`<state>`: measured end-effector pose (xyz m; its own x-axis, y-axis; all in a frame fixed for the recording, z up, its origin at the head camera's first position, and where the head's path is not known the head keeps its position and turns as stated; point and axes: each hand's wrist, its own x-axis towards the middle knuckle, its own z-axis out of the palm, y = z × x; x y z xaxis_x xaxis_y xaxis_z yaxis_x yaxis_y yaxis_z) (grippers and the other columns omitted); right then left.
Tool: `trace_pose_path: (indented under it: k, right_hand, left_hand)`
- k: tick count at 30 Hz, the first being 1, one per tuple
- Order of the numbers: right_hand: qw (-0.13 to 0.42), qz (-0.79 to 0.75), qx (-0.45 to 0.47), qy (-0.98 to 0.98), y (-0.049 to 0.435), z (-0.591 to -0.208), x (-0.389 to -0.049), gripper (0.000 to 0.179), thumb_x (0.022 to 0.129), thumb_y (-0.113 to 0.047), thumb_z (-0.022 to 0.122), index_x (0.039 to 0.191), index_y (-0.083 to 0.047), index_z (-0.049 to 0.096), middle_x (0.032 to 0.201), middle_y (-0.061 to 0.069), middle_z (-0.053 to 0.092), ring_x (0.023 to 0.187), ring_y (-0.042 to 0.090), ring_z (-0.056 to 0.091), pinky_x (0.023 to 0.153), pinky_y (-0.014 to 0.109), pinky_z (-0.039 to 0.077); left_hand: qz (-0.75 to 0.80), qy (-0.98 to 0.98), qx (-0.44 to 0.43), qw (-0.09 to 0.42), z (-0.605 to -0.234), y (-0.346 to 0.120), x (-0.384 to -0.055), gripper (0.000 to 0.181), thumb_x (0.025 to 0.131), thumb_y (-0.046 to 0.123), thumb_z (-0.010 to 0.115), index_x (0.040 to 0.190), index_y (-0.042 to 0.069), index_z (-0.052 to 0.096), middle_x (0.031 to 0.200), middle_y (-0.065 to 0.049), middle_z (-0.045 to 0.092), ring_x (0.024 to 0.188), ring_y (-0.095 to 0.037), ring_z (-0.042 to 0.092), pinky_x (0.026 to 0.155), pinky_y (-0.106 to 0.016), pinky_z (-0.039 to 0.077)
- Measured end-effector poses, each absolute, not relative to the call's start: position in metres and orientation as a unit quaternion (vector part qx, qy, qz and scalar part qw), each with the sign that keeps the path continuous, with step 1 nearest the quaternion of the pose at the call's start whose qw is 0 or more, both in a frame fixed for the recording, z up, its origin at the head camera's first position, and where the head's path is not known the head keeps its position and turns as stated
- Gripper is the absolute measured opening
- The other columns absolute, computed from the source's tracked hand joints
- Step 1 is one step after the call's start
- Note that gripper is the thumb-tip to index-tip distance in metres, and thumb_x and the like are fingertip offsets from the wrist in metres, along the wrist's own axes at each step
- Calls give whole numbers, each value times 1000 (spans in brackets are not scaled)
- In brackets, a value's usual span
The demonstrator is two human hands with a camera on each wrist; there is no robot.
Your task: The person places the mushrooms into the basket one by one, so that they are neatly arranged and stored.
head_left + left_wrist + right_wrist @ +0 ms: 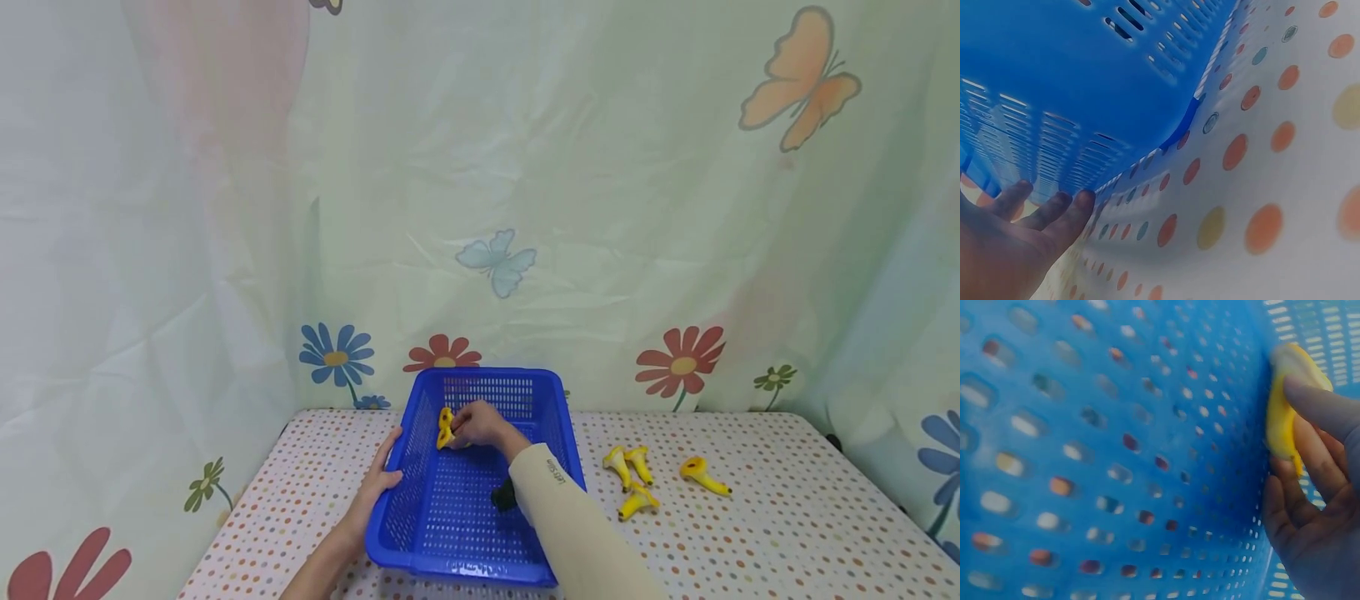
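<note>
My right hand (482,423) reaches inside the blue plastic basket (557,392) and pinches a yellow trumpet-shaped mushroom (1280,422) between thumb and fingers, low near the basket floor. Beside that hand, yellow mushroom caps (446,417) show near the left inner wall; how many lie there is partly hidden. My left hand (369,492) is at the basket's left side. Its fingers (1063,215) extend along the outer wall, close to or touching it. A dark green object (504,496) lies on the basket floor, partly covered by the right sleeve; its kind is unclear.
Right of the basket, several yellow mushrooms (618,467) lie on the dotted tablecloth (780,500), with one mushroom (703,475) farther right. A curtain (615,208) printed with flowers and butterflies hangs behind the table.
</note>
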<state>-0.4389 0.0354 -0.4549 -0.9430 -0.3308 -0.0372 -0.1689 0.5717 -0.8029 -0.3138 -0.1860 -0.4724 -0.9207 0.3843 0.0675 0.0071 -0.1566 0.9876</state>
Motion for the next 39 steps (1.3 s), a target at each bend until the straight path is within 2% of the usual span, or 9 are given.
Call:
trace_pose_path:
  k: [7,11,14,20,25,29,32,39]
  right_hand:
    - [115,-447,-116,880,56,-441,-439,26,80,-11,79,103,-3,72,88,3,67,81,21,60,81,40,51]
    - [133,-498,-113,850,65,-415,-438,35,85,-15,74,116,0,67,97,6,66,93,32,61,84,44,50]
    - [139,-531,-142,824,68,-387,-435,41,87,-17,72,122,1,63,104,7,66,101,34,60,90,47,49]
    - [133,-547,-200,802,79,-337,-423,36,88,-17,71,119,-1,63,110,8,65,102,30,61,89,42,49]
    - [118,-539,-195,811,108,-311,-414,33,89,-17,70,118,-2,64,112,9,65,103,30,60,93,45,47]
    - [98,-536,-171,821,141,-305,-408,35,90,-17,69,120,-3,61,115,11,62,107,32,59,99,52,41]
    - [85,-528,-158,830,167,-305,-403,37,90,-18,69,122,-2,60,115,12,62,112,36,57,100,52,41]
    - [65,-522,-113,843,230,-318,-392,45,92,-21,66,129,2,54,119,17,61,108,29,57,98,48,43]
  left_hand:
    - [750,629,153,137,-476,-179,-311,66,99,25,35,155,31,1,159,-16,-6,135,-48,24,99,-51,40]
    - [751,625,156,141,-478,-175,-311,65,100,26,35,155,32,1,159,-15,-7,135,-49,23,99,-51,40]
    - [752,627,149,138,-479,-175,-310,65,100,28,35,155,32,2,159,-15,-7,135,-49,22,99,-52,40]
    - [744,641,141,123,-480,-176,-308,65,99,28,35,155,31,2,159,-15,-9,136,-51,19,98,-55,40]
    - [750,633,151,123,-477,-176,-310,64,99,27,34,155,32,4,159,-12,-9,138,-50,16,100,-56,37]
    - [757,622,152,129,-476,-175,-311,63,100,25,34,155,33,5,159,-11,-8,137,-48,18,98,-52,40]
    - [760,622,144,123,-475,-174,-310,63,99,24,34,155,33,6,160,-11,-8,137,-47,19,98,-49,40]
    - [753,634,136,114,-470,-180,-306,63,99,26,34,156,33,5,160,-11,-7,138,-47,18,98,-50,39]
